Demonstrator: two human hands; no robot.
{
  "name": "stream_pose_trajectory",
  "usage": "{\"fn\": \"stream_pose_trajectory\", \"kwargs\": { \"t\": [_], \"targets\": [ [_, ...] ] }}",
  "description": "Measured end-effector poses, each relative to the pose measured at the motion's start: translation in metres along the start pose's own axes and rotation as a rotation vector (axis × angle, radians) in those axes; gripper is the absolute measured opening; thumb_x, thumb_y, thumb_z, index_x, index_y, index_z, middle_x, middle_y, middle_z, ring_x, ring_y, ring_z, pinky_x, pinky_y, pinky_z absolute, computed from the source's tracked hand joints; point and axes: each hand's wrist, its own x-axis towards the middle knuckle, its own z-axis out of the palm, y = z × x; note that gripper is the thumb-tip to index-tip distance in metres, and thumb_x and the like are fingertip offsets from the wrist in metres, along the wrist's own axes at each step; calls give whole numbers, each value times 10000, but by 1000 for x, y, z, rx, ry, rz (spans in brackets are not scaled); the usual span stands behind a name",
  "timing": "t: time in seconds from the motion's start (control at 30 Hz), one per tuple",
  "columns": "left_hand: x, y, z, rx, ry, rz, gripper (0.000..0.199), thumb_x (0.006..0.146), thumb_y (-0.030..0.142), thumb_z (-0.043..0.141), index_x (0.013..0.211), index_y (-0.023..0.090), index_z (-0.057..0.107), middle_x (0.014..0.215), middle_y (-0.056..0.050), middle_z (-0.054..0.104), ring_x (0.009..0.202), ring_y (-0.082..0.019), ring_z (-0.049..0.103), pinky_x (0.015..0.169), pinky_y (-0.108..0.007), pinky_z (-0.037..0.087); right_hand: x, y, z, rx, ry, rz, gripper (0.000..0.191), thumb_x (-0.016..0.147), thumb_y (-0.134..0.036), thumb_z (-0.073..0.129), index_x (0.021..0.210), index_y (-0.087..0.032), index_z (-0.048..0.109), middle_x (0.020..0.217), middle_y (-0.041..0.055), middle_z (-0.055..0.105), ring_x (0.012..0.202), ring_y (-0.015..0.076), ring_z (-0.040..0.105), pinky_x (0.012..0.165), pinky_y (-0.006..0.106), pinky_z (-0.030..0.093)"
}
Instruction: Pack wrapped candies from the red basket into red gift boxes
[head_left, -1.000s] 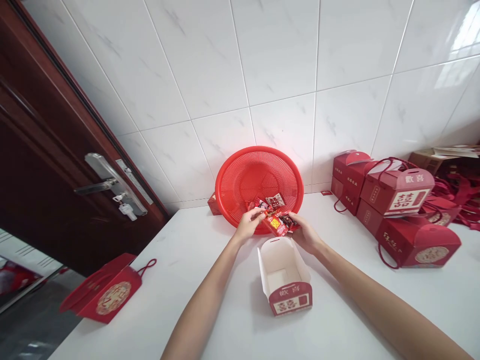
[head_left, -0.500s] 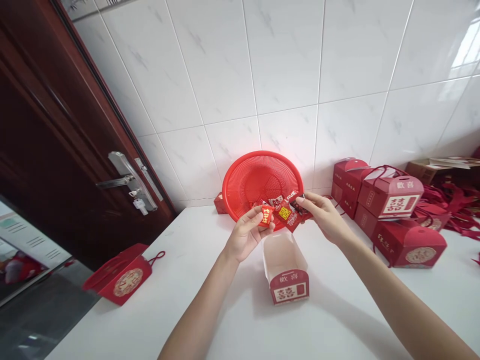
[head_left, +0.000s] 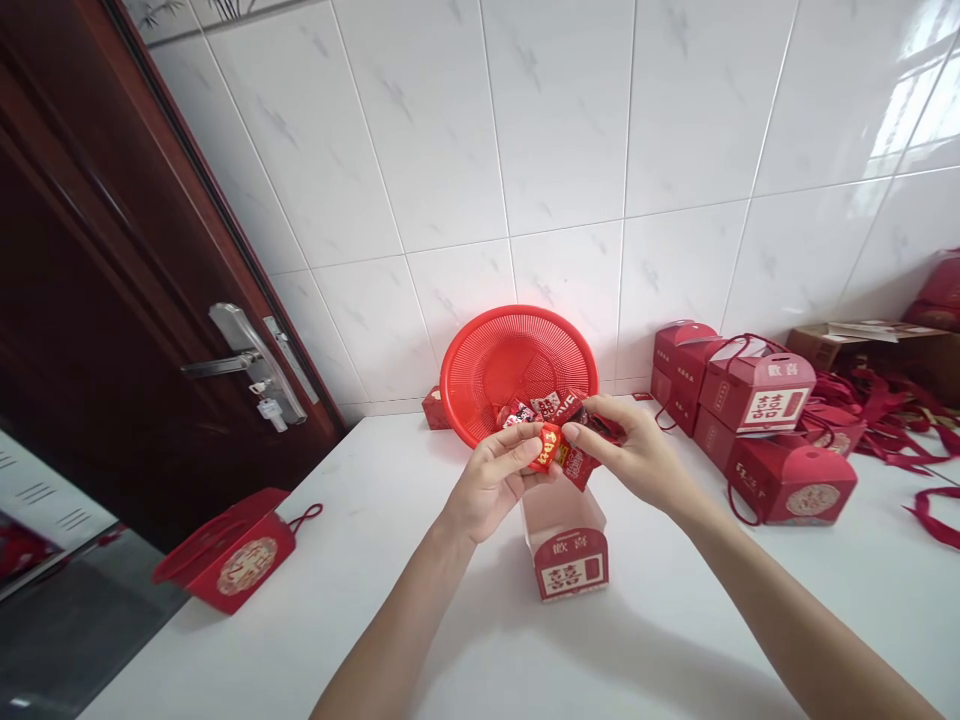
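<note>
My left hand pinches a small red candy packet with yellow print. Close beside it, my right hand is closed on dark red candy packets, its fingertips near the left hand's packet. Just below both hands, an open red gift box with a pale inside stands on the white table. Behind the hands a red plastic basket leans against the wall, with wrapped sweets at its lower edge.
Red boxes are stacked at the right, by a brown carton and dark red ribbons. A red box sits at the table's left edge, near a door with a handle.
My right hand has come in toward my left, so the held packets now overlap more. The view has shifted slightly to the right.
</note>
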Motion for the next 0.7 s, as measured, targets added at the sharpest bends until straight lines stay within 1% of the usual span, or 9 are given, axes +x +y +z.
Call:
{"fn": "stream_pose_trajectory", "kwargs": {
  "t": [0.17,0.27,0.37,0.43,0.53,0.63,0.7],
  "targets": [
    [1,1,1,16,36,-60,233,755,317,821,837,113,743,730,-25,670,594,-90,612,631,-215,510,-2,-2,-1,-55,-93,-31,302,910,-410,627,705,-211,532,703,-6,482,638,137,419,561,281,322],
    [1,0,1,55,46,-94,236,737,318,833,810,111,746,721,-32,672,598,-97,610,625,-221,510,-2,-3,-3,-86,-136,-31,311,894,-372,635,679,-205,485,686,-19,438,628,129,395,552,277,312],
    [0,0,1,68,40,-93,299,738,382,829,863,116,769,762,-46,694,622,-101,617,655,-231,522,-2,-2,-4,-96,-146,-43,263,888,-306,606,682,-203,478,693,-20,440,619,123,390,545,276,310],
    [-1,-1,0,85,35,-76,329,724,381,840,928,129,782,815,-54,714,672,-111,632,714,-248,538,-3,0,-3,-106,-119,-49,243,884,-269,582,681,-204,464,699,-19,444,612,120,386,536,275,302],
    [-2,-2,0,151,36,-34,316,723,299,847,999,159,787,893,-57,737,769,-127,655,815,-273,546,-5,1,-3,-123,-76,-59,233,871,-226,554,669,-207,441,681,-22,435,606,121,383,536,274,301],
    [-3,-6,0,234,34,30,269,788,299,798,1029,180,788,930,-60,755,791,-134,673,834,-284,554,-6,1,-3,-128,-69,-72,202,863,-211,541,674,-204,469,679,-20,441,609,123,391,541,270,313],
    [-2,-8,-1,296,46,100,241,812,303,776,1022,185,792,949,-61,763,794,-136,677,822,-279,559,-6,1,-3,-128,-69,-72,176,860,-209,536,689,-200,498,688,-16,453,608,122,398,536,268,315]
  ]
}}
